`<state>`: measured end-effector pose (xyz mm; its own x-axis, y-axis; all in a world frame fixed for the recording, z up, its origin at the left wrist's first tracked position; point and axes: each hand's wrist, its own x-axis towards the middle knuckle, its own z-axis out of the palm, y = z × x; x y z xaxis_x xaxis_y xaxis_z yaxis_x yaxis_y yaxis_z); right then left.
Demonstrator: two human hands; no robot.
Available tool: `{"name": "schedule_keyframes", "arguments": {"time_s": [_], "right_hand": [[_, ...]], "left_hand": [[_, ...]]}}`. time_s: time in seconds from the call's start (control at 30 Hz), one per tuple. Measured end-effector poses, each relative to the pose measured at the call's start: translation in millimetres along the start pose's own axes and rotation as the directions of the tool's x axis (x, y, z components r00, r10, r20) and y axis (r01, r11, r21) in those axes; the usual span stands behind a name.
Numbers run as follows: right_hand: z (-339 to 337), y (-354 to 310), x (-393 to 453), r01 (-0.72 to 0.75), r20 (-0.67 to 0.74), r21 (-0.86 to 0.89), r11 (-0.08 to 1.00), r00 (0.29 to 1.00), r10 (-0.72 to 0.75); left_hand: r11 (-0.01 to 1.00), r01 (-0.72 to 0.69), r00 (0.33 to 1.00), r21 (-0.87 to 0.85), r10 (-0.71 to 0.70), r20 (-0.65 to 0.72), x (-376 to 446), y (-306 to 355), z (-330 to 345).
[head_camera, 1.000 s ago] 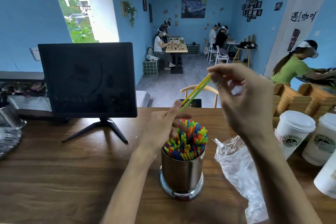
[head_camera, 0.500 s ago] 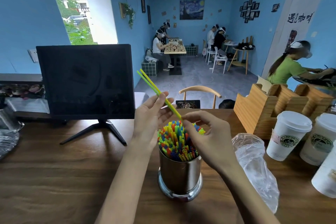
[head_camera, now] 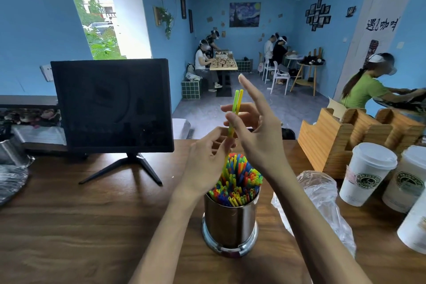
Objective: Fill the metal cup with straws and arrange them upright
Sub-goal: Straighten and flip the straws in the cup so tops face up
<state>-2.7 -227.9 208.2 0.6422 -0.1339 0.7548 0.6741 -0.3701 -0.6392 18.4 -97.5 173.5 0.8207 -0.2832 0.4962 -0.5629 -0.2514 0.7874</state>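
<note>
A shiny metal cup (head_camera: 230,226) stands on the wooden counter (head_camera: 92,226), packed with colourful straws (head_camera: 239,182) that stand upright. Above it, a green and a yellow straw (head_camera: 237,101) point nearly straight up, their lower ends down among the packed straws. My left hand (head_camera: 205,163) holds their lower part just over the cup. My right hand (head_camera: 255,136) pinches them higher up between thumb and fingers, with its index finger stretched upward.
A black monitor (head_camera: 113,104) on a stand is at the back left. A crumpled clear plastic bag (head_camera: 322,200) lies right of the cup. Lidded paper cups (head_camera: 366,173) and a wooden holder (head_camera: 341,138) fill the right side. A metal container (head_camera: 11,152) is at far left.
The two straws swung from leaning left to nearly upright over the cup. My right hand rose from the cup's straws and took hold of them above my left hand.
</note>
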Motion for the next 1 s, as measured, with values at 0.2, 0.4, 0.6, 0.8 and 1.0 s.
{"name": "schedule_keyframes", "arguments": {"time_s": [0.2,0.4,0.6,0.8,1.0], "right_hand": [[1.9,-7.5,4.0,0.084,-0.018,-0.135,0.987,0.996,-0.087],[-2.2,-5.3,1.7,0.087,-0.028,-0.18,0.98,0.995,-0.093],[-10.1,-8.4,2.1,0.12,-0.059,-0.193,0.974,0.989,-0.133],[-12.1,3.5,0.8,0.113,-0.097,-0.249,0.962,0.985,-0.141],[-9.2,7.5,-0.6,0.131,-0.192,-0.218,0.967,0.966,-0.174]], "left_hand": [[1.0,-0.011,1.0,-0.021,0.011,-0.019,0.6,3.5,-3.6],[1.0,0.025,0.999,-0.003,-0.025,-0.02,-4.8,5.1,-1.1],[0.999,0.007,1.0,-0.033,-0.006,0.019,0.0,6.0,-4.3],[0.999,0.013,0.999,0.038,-0.015,0.042,-2.9,-12.2,-4.1],[0.986,0.07,0.99,0.153,-0.087,0.107,-2.1,-28.7,-3.4]]}}
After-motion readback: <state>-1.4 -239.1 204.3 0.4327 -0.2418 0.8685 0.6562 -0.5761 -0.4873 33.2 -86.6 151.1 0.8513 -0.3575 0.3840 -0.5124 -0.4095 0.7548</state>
